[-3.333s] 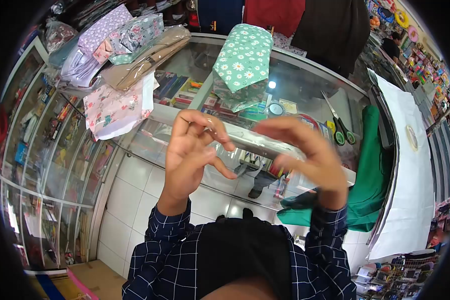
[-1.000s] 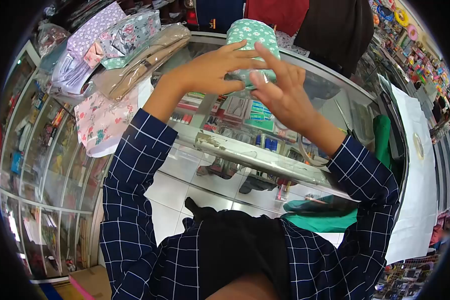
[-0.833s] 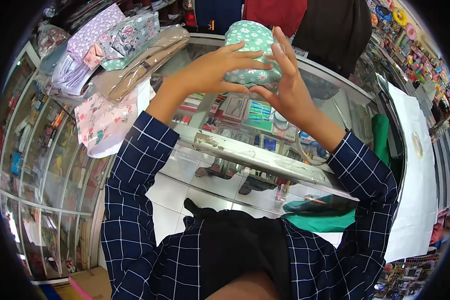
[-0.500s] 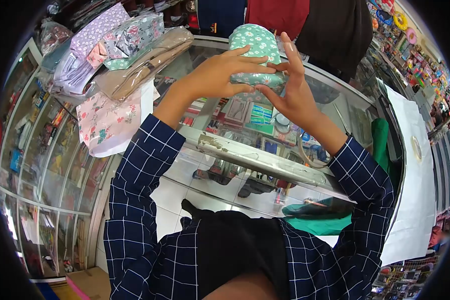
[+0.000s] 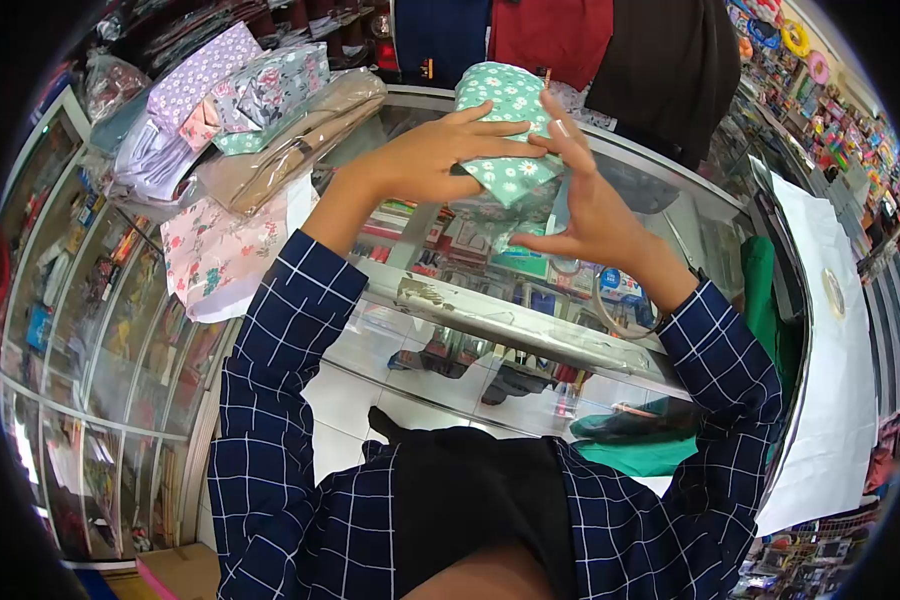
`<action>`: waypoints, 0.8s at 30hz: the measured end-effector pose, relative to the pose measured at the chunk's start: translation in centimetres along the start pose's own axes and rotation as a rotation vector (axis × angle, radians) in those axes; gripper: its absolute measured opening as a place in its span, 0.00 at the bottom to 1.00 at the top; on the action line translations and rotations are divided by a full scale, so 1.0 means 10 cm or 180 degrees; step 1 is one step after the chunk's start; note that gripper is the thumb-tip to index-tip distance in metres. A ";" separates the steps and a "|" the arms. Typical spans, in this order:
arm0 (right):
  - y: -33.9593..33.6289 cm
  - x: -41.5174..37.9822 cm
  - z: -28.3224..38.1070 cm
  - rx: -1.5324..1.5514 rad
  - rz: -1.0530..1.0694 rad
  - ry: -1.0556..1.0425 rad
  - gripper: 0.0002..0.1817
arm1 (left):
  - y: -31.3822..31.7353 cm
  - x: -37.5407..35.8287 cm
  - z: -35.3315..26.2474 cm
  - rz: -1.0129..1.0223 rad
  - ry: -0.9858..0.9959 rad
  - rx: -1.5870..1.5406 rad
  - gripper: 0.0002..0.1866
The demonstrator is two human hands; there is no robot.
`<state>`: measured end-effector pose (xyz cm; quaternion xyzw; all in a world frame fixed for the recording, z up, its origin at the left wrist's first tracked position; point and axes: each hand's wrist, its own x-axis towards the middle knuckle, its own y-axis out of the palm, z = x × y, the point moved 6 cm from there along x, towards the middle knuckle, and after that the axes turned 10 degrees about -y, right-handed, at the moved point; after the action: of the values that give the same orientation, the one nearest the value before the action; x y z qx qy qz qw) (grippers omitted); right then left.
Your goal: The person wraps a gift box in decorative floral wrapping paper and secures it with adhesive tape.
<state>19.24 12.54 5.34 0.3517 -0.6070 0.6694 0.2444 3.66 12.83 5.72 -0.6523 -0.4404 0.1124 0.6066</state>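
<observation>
A green bundle with white daisies [image 5: 510, 92] lies on the glass counter [image 5: 435, 290], with a pointed flap hanging toward me at its near end. My left hand [image 5: 435, 155] lies flat over the left and middle of the bundle, fingers spread and its thumb partly under the flap. At the right edge of the bundle my right hand [image 5: 585, 200] is raised, thumb and fingers wide apart. Its fingertips are close to those of my left hand, and I cannot tell whether they touch the cloth.
Folded floral cloths [image 5: 270, 85] and a plastic-wrapped brown packet [image 5: 300, 140] are piled at the left, above pink floral cloth [image 5: 215, 255]. Dark, red and navy cloths [image 5: 550, 40] hang behind. Clear tape [image 5: 610, 300] stands near the counter's front edge. White sheets [image 5: 820, 350] are at right.
The near end of the bundle now shows a pointed flap where it was rounded. My right thumb has moved away from the cloth and that hand has opened wider.
</observation>
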 end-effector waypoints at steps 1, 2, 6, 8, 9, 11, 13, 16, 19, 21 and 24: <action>0.00 0.03 0.04 0.0025 0.0027 -0.0067 0.59 | 0.00 -0.01 0.02 0.0037 -0.0115 -0.0022 0.36; 0.01 0.05 0.07 0.0052 0.0057 -0.0135 0.59 | 0.00 -0.03 0.04 0.0071 -0.0234 -0.0044 0.36; 0.05 0.04 0.05 -0.0384 -0.0052 -0.0038 0.58 | -0.04 -0.02 0.01 0.0133 -0.0145 -0.0146 0.29; 0.06 0.05 0.04 -0.0514 -0.0231 -0.0106 0.57 | -0.06 -0.02 0.03 0.0171 -0.0170 -0.0303 0.27; 0.05 0.03 0.00 -0.0441 -0.0286 -0.0076 0.56 | -0.05 -0.02 0.05 0.0233 -0.0322 -0.0411 0.27; 0.03 0.01 -0.09 -0.0292 -0.0391 -0.0013 0.55 | -0.03 -0.01 0.06 0.0206 -0.0488 -0.0323 0.26; 0.03 0.01 -0.09 -0.0249 -0.0399 0.0104 0.54 | 0.03 0.00 0.04 0.0043 -0.0511 0.0070 0.26; 0.02 -0.01 -0.12 -0.0205 -0.0329 0.0144 0.54 | 0.04 -0.01 0.01 -0.0160 -0.0414 0.0252 0.28; -0.04 -0.02 -0.09 -0.0052 -0.0232 0.0131 0.55 | 0.06 -0.02 -0.01 -0.0296 -0.0430 0.0390 0.29; -0.05 0.00 -0.12 0.0000 -0.0264 0.0156 0.56 | 0.05 -0.02 -0.01 -0.0395 -0.0456 0.0421 0.29; -0.02 -0.05 -0.21 -0.0163 -0.0411 0.0291 0.58 | 0.06 -0.04 -0.02 -0.0532 -0.0517 0.0356 0.29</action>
<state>19.34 14.73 5.00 0.3528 -0.5881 0.6519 0.3234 3.84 12.53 5.06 -0.5673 -0.5339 0.1383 0.6116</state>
